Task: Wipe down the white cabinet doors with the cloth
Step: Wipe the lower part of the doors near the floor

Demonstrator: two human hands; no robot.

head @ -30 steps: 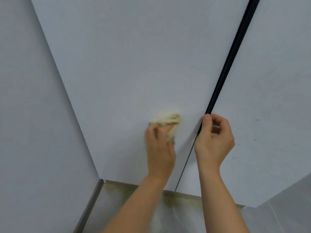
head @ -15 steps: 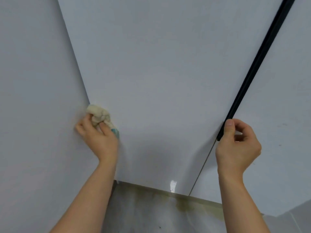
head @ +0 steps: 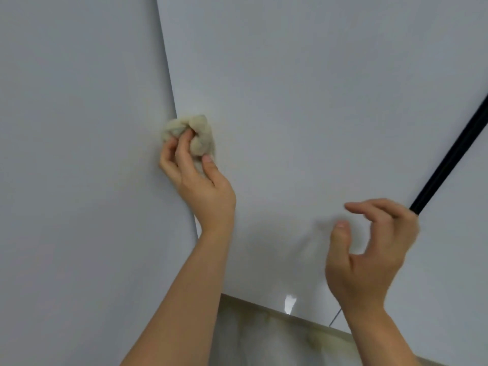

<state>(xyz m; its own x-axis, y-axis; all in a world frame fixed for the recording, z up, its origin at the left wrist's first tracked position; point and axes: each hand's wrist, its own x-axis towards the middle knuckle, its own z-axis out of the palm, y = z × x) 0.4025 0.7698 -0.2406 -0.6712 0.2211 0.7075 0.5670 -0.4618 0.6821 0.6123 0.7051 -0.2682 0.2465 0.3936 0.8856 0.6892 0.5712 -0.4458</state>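
Note:
My left hand (head: 196, 178) grips a crumpled cream cloth (head: 199, 134) and presses it against the left edge of the middle white cabinet door (head: 303, 96), seen from below. My right hand (head: 369, 249) hovers in front of the same door near its lower right, fingers loosely curled and holding nothing; it is blurred. A black gap (head: 454, 157) runs between this door and the right white door (head: 464, 233).
A white side panel or wall (head: 79, 154) fills the left. Below the doors' bottom edge lies a stained, glossy backsplash (head: 277, 336) with a small light glare.
My right hand has let go of the door edge at the black gap and moved away from it, fingers spread. The left hand with the cloth stays at the door's left edge.

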